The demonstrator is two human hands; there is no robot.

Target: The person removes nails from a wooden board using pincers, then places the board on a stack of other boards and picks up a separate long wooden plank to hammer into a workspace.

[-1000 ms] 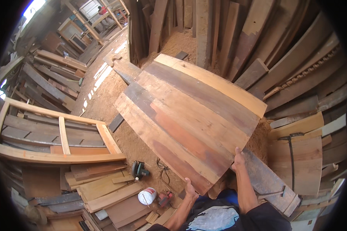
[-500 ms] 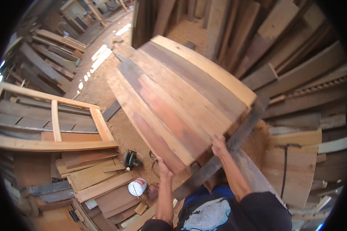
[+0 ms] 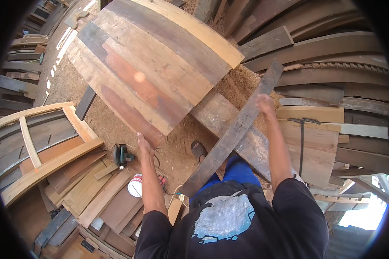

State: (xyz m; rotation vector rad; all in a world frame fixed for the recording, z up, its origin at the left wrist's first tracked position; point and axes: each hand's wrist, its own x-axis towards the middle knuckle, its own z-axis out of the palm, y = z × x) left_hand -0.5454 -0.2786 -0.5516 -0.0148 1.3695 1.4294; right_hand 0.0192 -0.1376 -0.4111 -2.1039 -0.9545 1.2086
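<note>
A large panel of joined boards (image 3: pixel 147 64) in brown, orange and pale yellow lies ahead of me, tilted across the view. My left hand (image 3: pixel 145 145) is at its near left corner, closed on the edge, with some fingers hidden. Across my front runs a long dark plank (image 3: pixel 233 134), over a wide weathered board (image 3: pixel 257 149). By the plank's right edge, my right hand (image 3: pixel 265 105) is off the panel; motion blurs its fingers.
Left of me sit a pale wooden frame (image 3: pixel 52 166), a green circular saw (image 3: pixel 122 156) and a white tub (image 3: pixel 135 186). Stacked planks (image 3: pixel 333 52) line the right side, with a clamp (image 3: pixel 302 134) on boards there. Sawdust covers the ground (image 3: pixel 112 125).
The panel now sits farther forward and left in view. My right hand has let go of its near edge and moved right, above the dark plank. My left hand stays at the panel's corner.
</note>
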